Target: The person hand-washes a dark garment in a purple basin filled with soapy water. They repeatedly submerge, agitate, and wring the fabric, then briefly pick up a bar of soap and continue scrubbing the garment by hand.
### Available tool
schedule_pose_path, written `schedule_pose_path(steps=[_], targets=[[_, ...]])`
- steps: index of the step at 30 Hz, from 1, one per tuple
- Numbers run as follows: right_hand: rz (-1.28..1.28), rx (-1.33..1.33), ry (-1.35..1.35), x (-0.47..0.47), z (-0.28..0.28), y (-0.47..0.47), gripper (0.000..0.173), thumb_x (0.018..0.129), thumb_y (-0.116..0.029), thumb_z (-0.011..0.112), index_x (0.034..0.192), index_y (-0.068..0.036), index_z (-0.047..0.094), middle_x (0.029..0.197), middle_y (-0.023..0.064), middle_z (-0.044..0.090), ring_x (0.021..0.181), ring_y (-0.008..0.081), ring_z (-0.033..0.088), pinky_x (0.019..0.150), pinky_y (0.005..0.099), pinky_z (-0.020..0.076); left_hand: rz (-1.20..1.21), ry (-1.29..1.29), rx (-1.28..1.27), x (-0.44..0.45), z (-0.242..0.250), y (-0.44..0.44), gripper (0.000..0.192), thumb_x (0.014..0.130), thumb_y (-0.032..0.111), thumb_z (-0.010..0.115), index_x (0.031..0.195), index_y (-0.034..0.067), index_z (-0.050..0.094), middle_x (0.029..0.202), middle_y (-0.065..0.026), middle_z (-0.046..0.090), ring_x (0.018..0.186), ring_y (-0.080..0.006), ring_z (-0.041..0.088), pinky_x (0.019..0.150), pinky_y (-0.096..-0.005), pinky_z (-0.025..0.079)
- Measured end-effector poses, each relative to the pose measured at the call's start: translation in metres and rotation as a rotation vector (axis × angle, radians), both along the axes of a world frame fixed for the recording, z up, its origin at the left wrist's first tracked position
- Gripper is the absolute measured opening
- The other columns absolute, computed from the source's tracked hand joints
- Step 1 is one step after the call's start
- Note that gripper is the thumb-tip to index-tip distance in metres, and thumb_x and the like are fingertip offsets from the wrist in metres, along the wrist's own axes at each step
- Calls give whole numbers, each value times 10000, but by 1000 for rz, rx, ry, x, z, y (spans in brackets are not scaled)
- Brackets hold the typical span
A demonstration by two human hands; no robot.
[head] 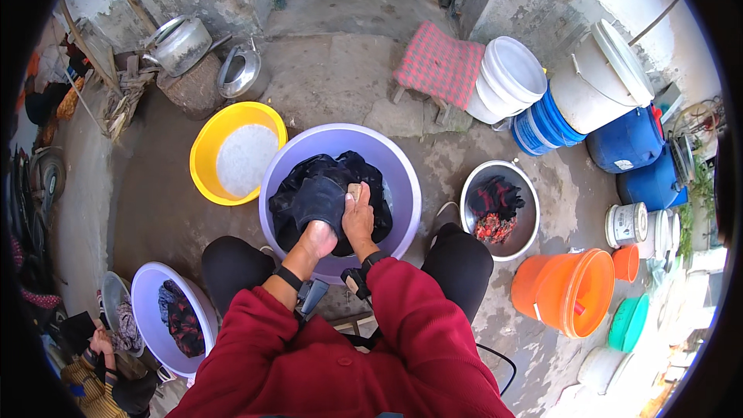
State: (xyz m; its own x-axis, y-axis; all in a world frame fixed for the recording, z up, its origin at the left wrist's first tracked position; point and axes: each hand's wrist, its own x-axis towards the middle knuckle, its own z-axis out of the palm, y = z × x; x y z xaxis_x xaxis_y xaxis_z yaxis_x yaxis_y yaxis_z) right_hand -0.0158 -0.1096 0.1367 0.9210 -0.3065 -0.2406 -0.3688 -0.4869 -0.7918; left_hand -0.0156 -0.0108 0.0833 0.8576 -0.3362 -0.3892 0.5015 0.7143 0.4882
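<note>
In front of me a large lilac plastic basin (409,186) holds a heap of wet dark clothes (371,177). My left hand (319,238) reaches inside a dark garment (319,200); the cloth covers its fingers, so their pose is hidden. Just to the right, my right hand (358,217) grips a tan bar, apparently soap (354,189), against the edge of that same cloth. Both hands are within the basin's rim.
Left of the basin stands a yellow tub (200,162) with whitish water. A steel bowl (537,209) with clothes and an orange bucket (534,290) are on the right. At lower left is another lilac tub (203,337) of clothes, near another person's hands (102,341).
</note>
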Motion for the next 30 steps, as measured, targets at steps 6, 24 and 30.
schedule_pose_path(steps=[6,24,30], targets=[[279,25,-210,-13,-3,13,616,940,-307,542,1485,-235,264,913,230,543,930,437,540,821,508,450,-105,-35,-97,-3,2,25,512,977,532,406,1257,130,555,1244,-50,584,1172,-209,539,1023,-351,427],[-119,514,-71,-5,-37,-26,477,973,-256,500,1430,-188,381,1212,165,592,1085,282,587,938,371,443,10,243,353,-2,-36,-7,446,960,378,567,1299,89,544,1274,-53,590,1167,-189,555,1020,-353,427],[155,20,-263,-21,-7,-3,650,922,-270,570,1491,-201,263,967,225,559,907,415,542,847,487,439,-115,160,300,1,-14,-19,480,985,447,473,1316,105,529,1321,-31,554,1187,-176,531,1041,-320,392]])
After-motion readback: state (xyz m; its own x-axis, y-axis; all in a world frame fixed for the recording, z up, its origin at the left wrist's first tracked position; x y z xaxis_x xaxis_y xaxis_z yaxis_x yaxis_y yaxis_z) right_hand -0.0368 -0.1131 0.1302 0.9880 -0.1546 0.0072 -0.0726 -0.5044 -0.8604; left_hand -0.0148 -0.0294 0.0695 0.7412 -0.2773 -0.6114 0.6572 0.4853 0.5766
